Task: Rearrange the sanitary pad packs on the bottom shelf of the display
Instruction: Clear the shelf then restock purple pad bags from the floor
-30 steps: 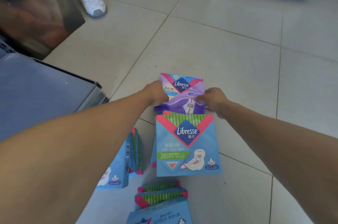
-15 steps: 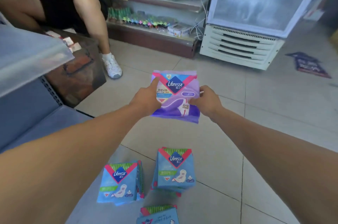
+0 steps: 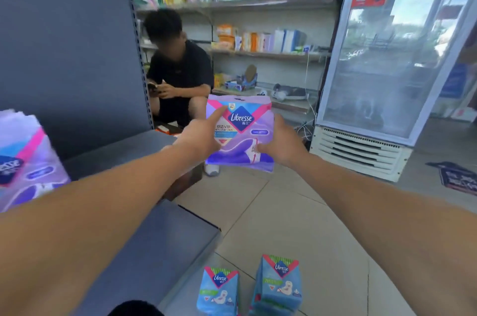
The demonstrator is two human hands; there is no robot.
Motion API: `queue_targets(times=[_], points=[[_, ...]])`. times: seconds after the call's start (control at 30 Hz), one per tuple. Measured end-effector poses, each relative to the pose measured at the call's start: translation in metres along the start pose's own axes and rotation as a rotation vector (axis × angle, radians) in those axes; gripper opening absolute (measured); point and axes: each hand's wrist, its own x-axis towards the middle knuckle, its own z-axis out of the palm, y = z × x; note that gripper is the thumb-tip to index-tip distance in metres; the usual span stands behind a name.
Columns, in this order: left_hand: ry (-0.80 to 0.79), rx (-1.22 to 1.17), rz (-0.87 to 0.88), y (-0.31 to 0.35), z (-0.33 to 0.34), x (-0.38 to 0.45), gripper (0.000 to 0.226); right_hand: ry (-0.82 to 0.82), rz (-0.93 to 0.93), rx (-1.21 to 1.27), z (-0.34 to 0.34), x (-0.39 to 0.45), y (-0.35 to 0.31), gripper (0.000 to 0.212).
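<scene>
I have one purple pack (image 3: 241,135) held up in the air, label toward me, well above the floor (image 3: 296,215). My left hand (image 3: 200,139) grips its left edge and my right hand (image 3: 280,141) pinches its right edge, I judge so it keeps flat for shelving. At least one more purple pack (image 3: 24,161) sits at far left. Two blue packs (image 3: 277,283) stand on the floor beside the grey bottom shelf (image 3: 154,238), probably waiting their turn.

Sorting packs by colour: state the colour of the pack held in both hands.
Purple pack, pink-and-blue top; head view.
</scene>
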Motion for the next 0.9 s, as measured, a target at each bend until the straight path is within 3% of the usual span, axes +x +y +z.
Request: queue_targets(times=[0.2, 0.43, 0.53, 0.7, 0.9], points=[[0.154, 0.049, -0.109, -0.054, -0.097, -0.060, 0.097, -0.071, -0.260, -0.001, 0.037, 0.008, -0.111, 0.103], [0.193, 0.225, -0.346, -0.128, -0.174, -0.142, 0.115, -0.146, -0.487, 0.026, 0.116, -0.001, -0.222, 0.095], [0.203, 0.261, -0.460, -0.157, -0.190, -0.173, 0.110, -0.236, -0.532, 0.090, 0.154, -0.014, -0.256, 0.105], [0.161, 0.365, -0.573, -0.190, -0.182, -0.212, 0.099, -0.323, -0.575, -0.013, 0.207, -0.041, -0.280, 0.117], [0.149, 0.522, -0.549, -0.206, -0.161, -0.215, 0.078, -0.343, -0.519, 0.014, 0.247, -0.057, -0.270, 0.103]])
